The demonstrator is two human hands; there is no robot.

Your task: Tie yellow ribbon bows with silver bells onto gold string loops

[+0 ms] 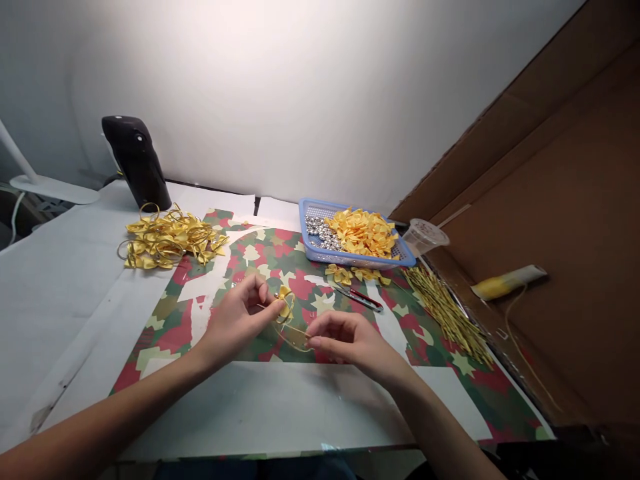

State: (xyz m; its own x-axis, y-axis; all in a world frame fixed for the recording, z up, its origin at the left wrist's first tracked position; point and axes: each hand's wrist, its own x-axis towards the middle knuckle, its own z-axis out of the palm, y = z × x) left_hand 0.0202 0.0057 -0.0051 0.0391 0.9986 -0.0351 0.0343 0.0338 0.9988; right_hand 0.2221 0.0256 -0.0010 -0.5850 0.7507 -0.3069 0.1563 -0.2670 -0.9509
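Head view: two bare hands work above a table (pixel 80 287) covered partly by a camouflage-patterned sheet (pixel 165 313). Left hand (pixel 245 310): thumb and fingers pinched narrow on a yellow bow (pixel 285 301), which sits just past the fingertips, near the middle of the sheet. Right hand (pixel 350 340): fingers closed to a pinch on a thin yellowish cord (pixel 295 331); the cord spans the gap between the hands in a loose loop below the bow. Exact attachment of cord to bow: too small to tell.

Surroundings. Far left of the hands, a pile of corded bows (pixel 175 233), looped and tangled, lies in front of a black upright object (pixel 135 160). Beyond the right hand, a blue basket (pixel 357 257) contains silvery pieces (pixel 323 230) on its left side and loose yellow bows (pixel 363 232) on its right. A few more bows (pixel 340 274) lie along its near edge. Snips (pixel 361 299) rest just nearer. At right, a bundle of cords (pixel 450 317) lies slantwise; a clear cup (pixel 425 235) leans beside the basket.
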